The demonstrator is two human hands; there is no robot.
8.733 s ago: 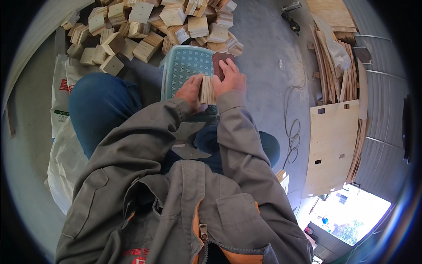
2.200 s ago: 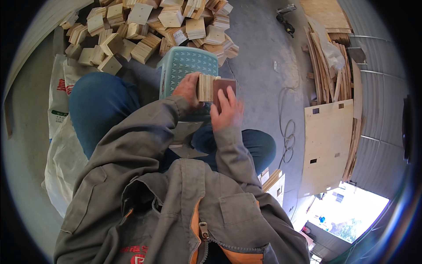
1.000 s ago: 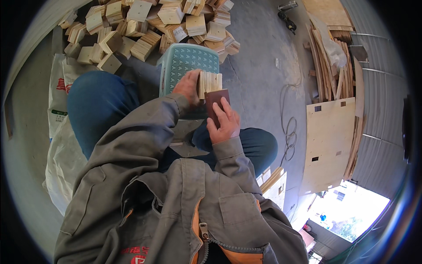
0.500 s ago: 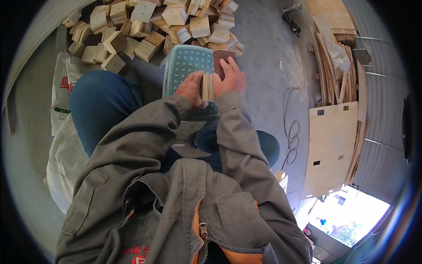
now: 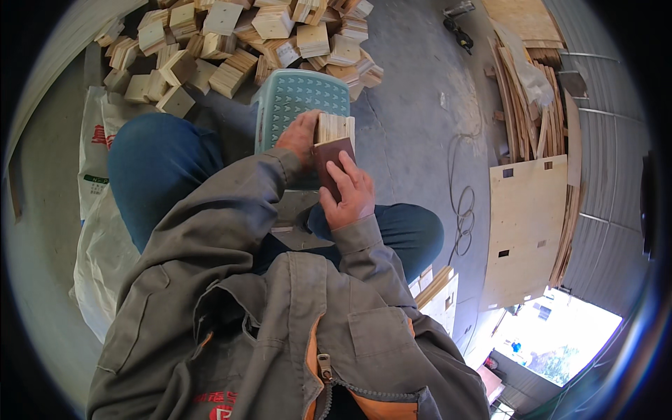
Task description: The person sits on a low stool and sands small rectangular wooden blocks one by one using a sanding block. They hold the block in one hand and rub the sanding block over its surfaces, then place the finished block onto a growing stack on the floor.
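My left hand (image 5: 301, 137) is closed around a plywood block (image 5: 336, 127), whose layered edges show pale stripes. The plywood is held over a light-teal plastic stool (image 5: 308, 87) with a patterned top. In my right hand (image 5: 352, 190) is a flat reddish-brown sanding block (image 5: 329, 159), gripped with the fingers spread over its face. The sanding block lies against the near side of the plywood and tilts toward me. Part of the left fingers is hidden behind the plywood.
Beyond the stool lies a heap of plywood blocks (image 5: 231, 73). A white sack (image 5: 94, 231) lies left of my knee. On the right are a coiled cable (image 5: 463, 217), a power tool (image 5: 458, 31), and plywood sheets (image 5: 525, 224) with stacked wood strips (image 5: 521, 105).
My right hand has drawn the sanding block toward me, from the plywood's far right to its near side. The plywood has been turned and tilted in my left hand.
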